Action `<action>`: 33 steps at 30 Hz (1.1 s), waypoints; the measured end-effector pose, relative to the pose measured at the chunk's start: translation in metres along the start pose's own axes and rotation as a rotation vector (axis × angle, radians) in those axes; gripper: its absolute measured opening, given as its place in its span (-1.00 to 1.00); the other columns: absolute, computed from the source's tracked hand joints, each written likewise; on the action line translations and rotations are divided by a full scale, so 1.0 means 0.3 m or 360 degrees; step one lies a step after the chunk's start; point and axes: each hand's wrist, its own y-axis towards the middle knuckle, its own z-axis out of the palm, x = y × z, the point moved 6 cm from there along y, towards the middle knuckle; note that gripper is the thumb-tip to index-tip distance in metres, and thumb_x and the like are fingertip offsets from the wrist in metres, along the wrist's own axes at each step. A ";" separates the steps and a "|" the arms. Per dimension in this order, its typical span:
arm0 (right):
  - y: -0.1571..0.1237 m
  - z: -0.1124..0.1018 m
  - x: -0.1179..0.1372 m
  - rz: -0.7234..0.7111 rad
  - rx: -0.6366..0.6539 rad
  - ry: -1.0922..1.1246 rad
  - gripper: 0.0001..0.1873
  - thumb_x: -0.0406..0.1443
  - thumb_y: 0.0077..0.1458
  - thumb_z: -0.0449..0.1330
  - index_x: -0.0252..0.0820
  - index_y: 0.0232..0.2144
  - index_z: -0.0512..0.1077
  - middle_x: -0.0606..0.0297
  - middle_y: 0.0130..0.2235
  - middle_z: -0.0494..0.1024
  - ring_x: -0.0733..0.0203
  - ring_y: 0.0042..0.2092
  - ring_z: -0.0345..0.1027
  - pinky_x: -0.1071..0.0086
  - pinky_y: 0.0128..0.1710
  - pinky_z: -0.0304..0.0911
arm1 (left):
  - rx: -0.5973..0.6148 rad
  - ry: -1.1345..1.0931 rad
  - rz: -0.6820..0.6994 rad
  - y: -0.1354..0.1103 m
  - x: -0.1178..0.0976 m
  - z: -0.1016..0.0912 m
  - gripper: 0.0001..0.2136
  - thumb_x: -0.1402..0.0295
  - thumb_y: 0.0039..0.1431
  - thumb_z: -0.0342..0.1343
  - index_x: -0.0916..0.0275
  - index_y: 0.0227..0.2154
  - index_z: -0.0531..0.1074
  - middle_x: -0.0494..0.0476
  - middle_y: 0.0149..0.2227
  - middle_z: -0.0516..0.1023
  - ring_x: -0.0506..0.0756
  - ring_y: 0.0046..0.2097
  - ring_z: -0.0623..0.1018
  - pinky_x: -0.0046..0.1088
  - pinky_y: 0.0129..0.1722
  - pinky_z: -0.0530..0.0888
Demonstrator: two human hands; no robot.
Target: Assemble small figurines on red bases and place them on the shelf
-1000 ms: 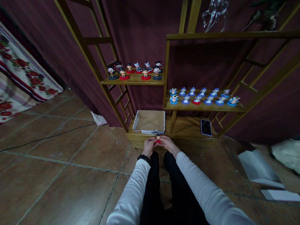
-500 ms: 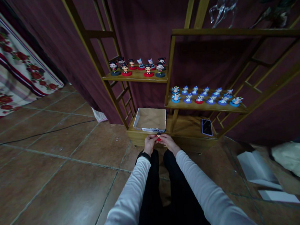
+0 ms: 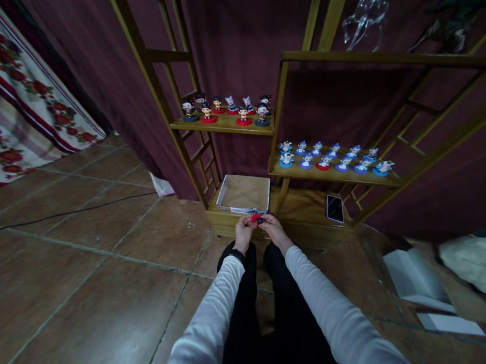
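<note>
A small figurine point(image 3: 256, 219) with a red round base and a dark head is held between both hands, just in front of the shelf's low front edge. Pinched fingers of my left hand point(image 3: 244, 227) grip it at the red base side. My right hand point(image 3: 271, 225) has its fingertips closed on the dark head end. The figurine is tipped over, so its front is hidden. Right behind the hands lies a shallow open cardboard box point(image 3: 244, 210) on the bottom shelf.
Several figurines on red and black bases stand on the upper left shelf point(image 3: 224, 128). More, mostly blue, stand on the right shelf point(image 3: 335, 178). A phone point(image 3: 335, 208) lies at the lower right. A glass horse point(image 3: 367, 18) stands above. White packaging point(image 3: 416, 276) and a black cable point(image 3: 87, 208) lie on the floor.
The figurine has been turned from upright to tipped, red base to the left and dark head to the right. Both hands stay on it, in nearly the same place.
</note>
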 end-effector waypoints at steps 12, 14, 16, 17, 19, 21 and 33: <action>-0.041 0.006 0.061 -0.0223 -0.0062 -0.0183 -0.70 -0.24 -0.22 0.24 -0.09 -0.36 0.28 0.35 -0.34 0.50 0.19 -0.23 0.38 0.32 -0.18 0.26 | 0.0083 -0.0062 -0.0012 -0.032 -0.046 0.011 -0.71 0.52 -0.30 0.27 0.30 -0.38 0.43 0.12 -0.37 0.55 0.07 -0.24 0.52 -0.40 -0.17 0.40; -0.048 0.010 0.074 -0.0272 -0.0027 -0.0193 -0.67 -0.24 -0.21 0.23 -0.08 -0.30 0.29 0.31 -0.27 0.51 0.18 -0.17 0.38 0.31 -0.13 0.25 | 0.0104 -0.0079 0.0000 -0.036 -0.052 0.012 -0.72 0.51 -0.29 0.26 0.30 -0.39 0.43 0.12 -0.37 0.55 0.07 -0.24 0.51 -0.40 -0.17 0.40; -0.050 0.013 0.081 -0.0320 0.0004 -0.0203 -0.66 -0.25 -0.20 0.23 -0.10 -0.27 0.32 0.27 -0.21 0.51 0.18 -0.13 0.38 0.29 -0.06 0.23 | 0.0112 -0.0084 0.0010 -0.038 -0.056 0.013 -0.73 0.52 -0.28 0.26 0.30 -0.39 0.43 0.11 -0.36 0.55 0.06 -0.24 0.51 -0.41 -0.16 0.40; -0.049 0.013 0.082 -0.0331 0.0011 -0.0211 -0.67 -0.26 -0.20 0.23 -0.11 -0.28 0.34 0.26 -0.20 0.51 0.18 -0.12 0.38 0.28 -0.04 0.21 | 0.0107 -0.0078 0.0009 -0.038 -0.057 0.013 -0.73 0.52 -0.28 0.26 0.30 -0.40 0.43 0.11 -0.36 0.54 0.06 -0.24 0.51 -0.41 -0.16 0.39; -0.046 0.011 0.082 -0.0330 0.0012 -0.0230 -0.71 -0.25 -0.19 0.24 -0.12 -0.31 0.37 0.25 -0.20 0.52 0.17 -0.11 0.38 0.26 -0.01 0.20 | 0.0098 -0.0056 -0.0006 -0.036 -0.056 0.012 -0.73 0.53 -0.29 0.26 0.30 -0.41 0.43 0.11 -0.37 0.54 0.06 -0.24 0.51 -0.41 -0.15 0.39; -0.043 0.008 0.081 -0.0322 0.0003 -0.0241 -0.72 -0.25 -0.20 0.24 -0.12 -0.33 0.38 0.25 -0.21 0.53 0.16 -0.12 0.38 0.24 0.00 0.20 | 0.0105 -0.0043 -0.0023 -0.034 -0.054 0.013 -0.73 0.53 -0.30 0.27 0.30 -0.41 0.43 0.12 -0.37 0.55 0.07 -0.24 0.51 -0.41 -0.15 0.38; -0.031 -0.003 0.002 0.0051 0.0042 -0.0136 -0.64 -0.13 -0.25 0.31 -0.15 -0.37 0.38 0.32 -0.34 0.50 0.31 -0.40 0.37 0.37 -0.35 0.32 | 0.0142 0.0037 -0.0146 -0.014 -0.006 0.004 -0.67 0.41 -0.27 0.30 0.32 -0.32 0.48 0.09 -0.44 0.53 -0.05 -0.47 0.43 -0.56 -0.44 0.33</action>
